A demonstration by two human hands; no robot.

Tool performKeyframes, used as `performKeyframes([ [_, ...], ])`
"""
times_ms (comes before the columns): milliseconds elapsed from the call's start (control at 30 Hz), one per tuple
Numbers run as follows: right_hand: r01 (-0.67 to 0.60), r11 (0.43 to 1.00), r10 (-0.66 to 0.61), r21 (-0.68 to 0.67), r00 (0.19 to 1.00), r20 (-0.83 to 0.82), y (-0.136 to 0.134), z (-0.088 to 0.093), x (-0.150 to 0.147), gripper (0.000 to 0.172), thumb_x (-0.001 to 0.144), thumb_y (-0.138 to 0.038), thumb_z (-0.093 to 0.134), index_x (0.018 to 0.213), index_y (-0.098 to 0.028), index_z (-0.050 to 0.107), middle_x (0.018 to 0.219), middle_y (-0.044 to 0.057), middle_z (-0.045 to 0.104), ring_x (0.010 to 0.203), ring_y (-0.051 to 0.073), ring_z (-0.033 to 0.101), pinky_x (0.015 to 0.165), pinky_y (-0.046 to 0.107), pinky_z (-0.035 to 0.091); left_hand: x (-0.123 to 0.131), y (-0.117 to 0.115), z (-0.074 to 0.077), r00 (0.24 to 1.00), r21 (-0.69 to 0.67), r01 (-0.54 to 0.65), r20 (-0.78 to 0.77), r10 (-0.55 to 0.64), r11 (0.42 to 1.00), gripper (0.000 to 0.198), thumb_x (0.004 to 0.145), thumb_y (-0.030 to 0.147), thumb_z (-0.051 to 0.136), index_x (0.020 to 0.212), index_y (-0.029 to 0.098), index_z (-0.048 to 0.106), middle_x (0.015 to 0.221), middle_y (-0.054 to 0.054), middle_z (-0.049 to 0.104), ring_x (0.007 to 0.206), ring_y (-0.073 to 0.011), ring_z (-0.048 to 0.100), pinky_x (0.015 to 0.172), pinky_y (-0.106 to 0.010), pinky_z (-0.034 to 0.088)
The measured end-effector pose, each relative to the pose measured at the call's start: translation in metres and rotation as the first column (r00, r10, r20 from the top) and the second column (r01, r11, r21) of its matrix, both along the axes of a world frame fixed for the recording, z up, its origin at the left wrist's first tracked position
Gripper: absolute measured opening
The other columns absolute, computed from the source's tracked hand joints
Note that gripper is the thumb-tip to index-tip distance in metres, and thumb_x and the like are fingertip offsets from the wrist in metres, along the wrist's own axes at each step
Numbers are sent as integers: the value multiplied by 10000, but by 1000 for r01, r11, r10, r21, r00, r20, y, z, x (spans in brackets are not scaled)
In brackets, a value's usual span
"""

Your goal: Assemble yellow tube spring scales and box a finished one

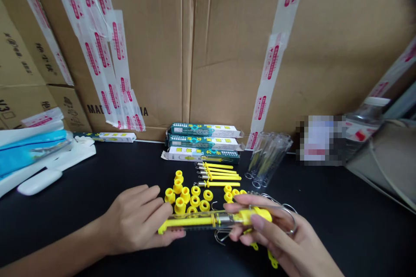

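A clear-tubed spring scale [198,220] lies crosswise between my two hands, with a yellow rod, a metal spring and a yellow cap inside or on it. My left hand [139,218] is closed around its left end, by the yellow rod tip. Around the yellow cap [253,216] at the right end, the fingers of my right hand [276,233] are closed. A bent metal hook [289,218] shows beside that hand. Just behind the tube sit several yellow collars [180,204] and yellow rings [208,194]. Hooks and yellow pieces below are partly covered by my right hand.
Several yellow rods with springs [221,175] lie behind the collars. Clear tubes [269,158] stand in a bundle at right. Printed boxes [201,143] are stacked against the cardboard wall [224,52]. A bottle [364,121] is far right; white and blue packaging [35,151] lies left.
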State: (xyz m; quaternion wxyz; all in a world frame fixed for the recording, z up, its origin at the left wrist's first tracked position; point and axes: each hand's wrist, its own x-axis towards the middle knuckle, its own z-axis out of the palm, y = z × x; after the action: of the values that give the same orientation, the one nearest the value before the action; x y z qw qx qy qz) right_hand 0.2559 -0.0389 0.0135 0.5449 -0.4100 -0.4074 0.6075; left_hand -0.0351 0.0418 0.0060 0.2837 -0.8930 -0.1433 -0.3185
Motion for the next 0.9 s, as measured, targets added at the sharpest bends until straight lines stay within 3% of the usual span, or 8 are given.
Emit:
performKeyframes([
  [100,13,1000,-13,2,1000,25,0,0,-3,253,806,-397,895,1034,-293,855,1074,86,841,781,197,803,744,267,656,-1,1,2,1000,-48,-2,23,4,999,333,1085,395,500,825,196,562,589,23,601,533,-176,508,510,-343,348],
  [200,22,1000,-21,-11,998,55,-1,3,-3,245,809,-390,894,1017,-266,856,1021,87,842,822,202,799,762,241,646,-3,3,3,995,-262,29,100,-3,965,224,1069,386,553,965,190,579,731,5,660,596,-162,531,551,-298,405],
  [267,24,1000,-24,-7,998,64,-2,5,-3,241,816,-404,885,996,-247,856,930,88,838,828,212,795,753,238,643,-4,5,3,983,-445,29,174,55,895,170,1038,362,622,1101,209,584,860,-3,662,685,-160,566,587,-261,447],
  [367,25,1000,-25,-2,999,45,-3,4,-1,239,830,-404,872,1003,-240,851,870,85,828,797,207,787,739,240,639,-5,12,0,956,-663,-20,206,208,749,401,956,388,735,1307,305,562,1117,-25,623,947,-203,623,766,-292,537],
  [467,8,1000,-8,-4,1000,1,-4,1,1,232,839,-391,867,1009,-234,847,875,88,827,793,197,782,738,233,632,-6,19,-1,941,-790,3,209,266,613,535,947,375,729,1430,397,499,1326,-37,540,1151,-256,569,981,-408,505],
  [533,-9,1000,8,-11,999,-39,-4,-1,2,226,834,-384,872,1001,-234,848,857,84,824,795,193,782,737,224,626,-8,22,0,936,-833,83,254,245,547,598,949,348,717,1478,419,446,1380,-44,505,1198,-268,529,1000,-416,471],
  [700,-15,999,8,-49,992,-128,-2,-6,4,232,804,-373,899,987,-236,858,836,74,822,781,180,783,718,204,612,-12,25,3,932,-908,229,309,191,351,719,861,427,811,1481,406,447,1358,-50,486,1214,-281,469,958,-382,424],
  [900,9,993,-29,-116,986,-167,-3,1,1,247,758,-413,927,905,-224,866,766,68,812,719,156,767,672,176,586,-8,27,-2,918,-966,183,234,321,182,591,737,297,888,1191,295,511,899,59,459,758,-147,436,702,-288,410],
])
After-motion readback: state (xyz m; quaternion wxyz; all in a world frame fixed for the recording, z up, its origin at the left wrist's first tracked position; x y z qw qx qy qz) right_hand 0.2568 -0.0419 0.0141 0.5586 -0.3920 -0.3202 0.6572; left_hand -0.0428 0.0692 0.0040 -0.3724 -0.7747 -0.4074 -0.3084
